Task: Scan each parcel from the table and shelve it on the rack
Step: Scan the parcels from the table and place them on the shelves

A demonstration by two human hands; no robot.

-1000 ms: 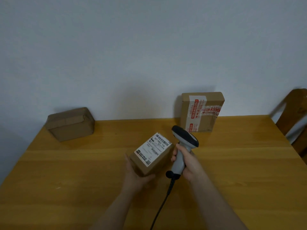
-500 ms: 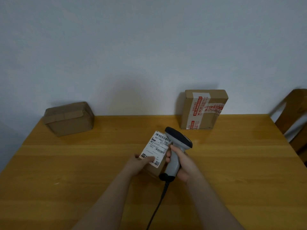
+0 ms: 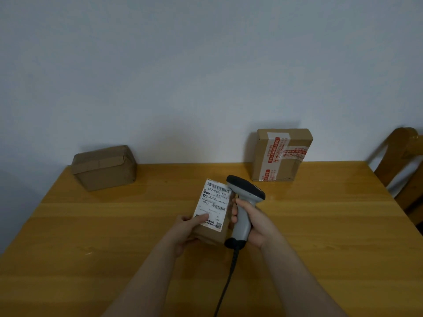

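My left hand [image 3: 185,229] grips a small brown parcel [image 3: 212,213] above the middle of the wooden table [image 3: 320,236], thumb lying on its white shipping label, which faces up toward me. Right beside the parcel, my right hand [image 3: 254,221] holds a grey barcode scanner [image 3: 243,202] by its handle. The scanner's black head sits at the label's upper right corner, and its black cable runs down toward me. No rack is in view.
A plain brown parcel [image 3: 105,167] lies at the table's far left corner. A taller box [image 3: 282,154] with red and white tape stands against the wall at the far right. A wooden chair [image 3: 402,165] stands by the right edge.
My left hand has turned the parcel from tilted to nearly straight, label toward me, thumb now on the label. The scanner has closed in on the label's upper right corner.
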